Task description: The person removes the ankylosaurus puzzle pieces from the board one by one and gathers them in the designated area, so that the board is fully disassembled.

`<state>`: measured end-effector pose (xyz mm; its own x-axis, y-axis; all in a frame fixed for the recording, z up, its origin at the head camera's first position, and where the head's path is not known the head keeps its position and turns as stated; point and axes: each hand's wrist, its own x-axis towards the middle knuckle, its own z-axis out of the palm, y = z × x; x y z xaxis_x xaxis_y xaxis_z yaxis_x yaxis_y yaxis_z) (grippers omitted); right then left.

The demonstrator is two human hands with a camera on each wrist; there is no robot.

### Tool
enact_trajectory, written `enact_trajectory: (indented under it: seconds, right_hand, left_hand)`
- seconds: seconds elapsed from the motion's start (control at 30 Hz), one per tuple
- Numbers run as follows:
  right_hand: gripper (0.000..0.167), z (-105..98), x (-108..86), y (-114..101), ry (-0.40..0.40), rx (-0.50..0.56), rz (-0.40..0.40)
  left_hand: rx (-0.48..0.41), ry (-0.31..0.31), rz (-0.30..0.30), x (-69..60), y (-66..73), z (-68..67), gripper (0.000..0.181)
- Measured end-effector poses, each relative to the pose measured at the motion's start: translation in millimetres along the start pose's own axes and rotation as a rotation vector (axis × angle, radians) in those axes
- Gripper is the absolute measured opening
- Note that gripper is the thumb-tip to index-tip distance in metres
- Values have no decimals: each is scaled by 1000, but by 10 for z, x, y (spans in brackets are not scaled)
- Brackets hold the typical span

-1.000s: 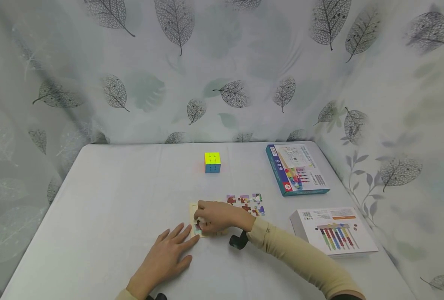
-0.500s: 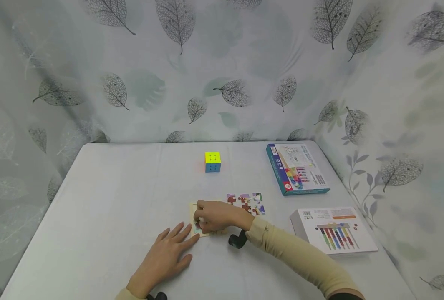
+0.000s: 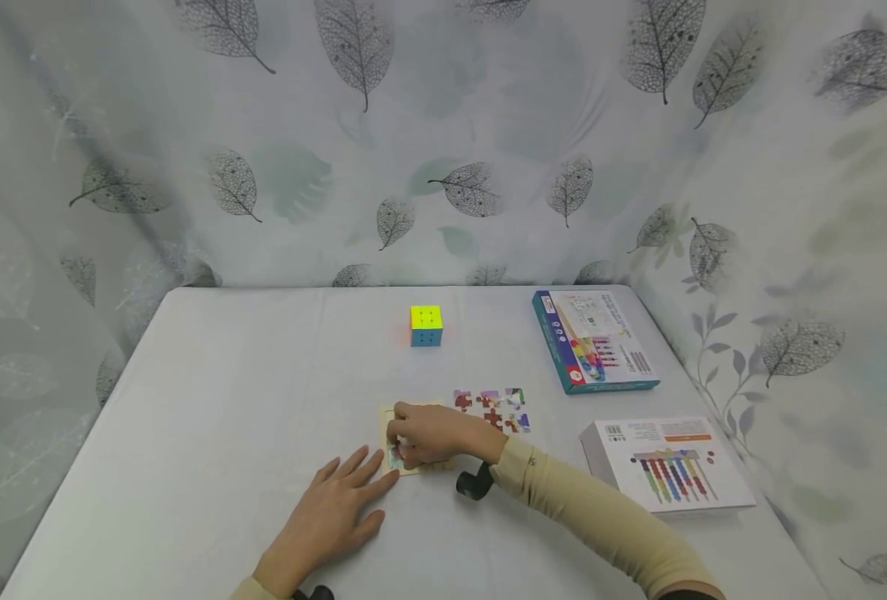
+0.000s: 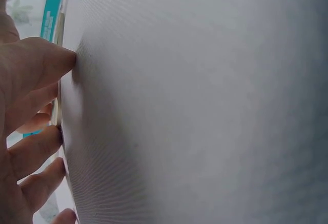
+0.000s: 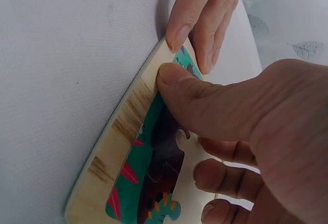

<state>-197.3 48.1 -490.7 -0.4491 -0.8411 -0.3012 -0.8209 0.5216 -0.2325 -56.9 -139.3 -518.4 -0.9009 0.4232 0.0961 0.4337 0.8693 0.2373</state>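
Observation:
A wooden puzzle board (image 3: 386,418) lies flat near the middle of the table, mostly covered by my right hand (image 3: 434,432). In the right wrist view its pale frame (image 5: 95,183) surrounds fitted teal and dark purple puzzle pieces (image 5: 166,147), beside a bare wooden part. My right thumb (image 5: 177,75) presses down on a piece by the frame's edge, with the other visible fingers curled over the board; the index fingertip is hidden. My left hand (image 3: 331,507) lies spread on the table, its fingertips touching the board's near left corner.
Several loose puzzle pieces (image 3: 492,418) lie right of the board. Behind stands a yellow-topped cube puzzle (image 3: 425,325). A teal-edged box (image 3: 597,340) lies at the back right, and a white box (image 3: 669,462) is beside my right forearm.

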Motion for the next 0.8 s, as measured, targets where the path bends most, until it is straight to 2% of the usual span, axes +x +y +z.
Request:
enact_trajectory:
  seconds: [0.23, 0.53, 0.8]
  right_hand:
    - [32, -2, 5, 6, 7, -6, -13]
    - [31, 14, 0, 8, 7, 96, -31]
    - [28, 29, -3, 16, 22, 120, -38]
  left_hand:
    - [15, 9, 10, 2, -2, -4, 49]
    - [2, -17, -6, 3, 5, -17, 49]
    - [-7, -28, -21, 11, 8, -2, 48]
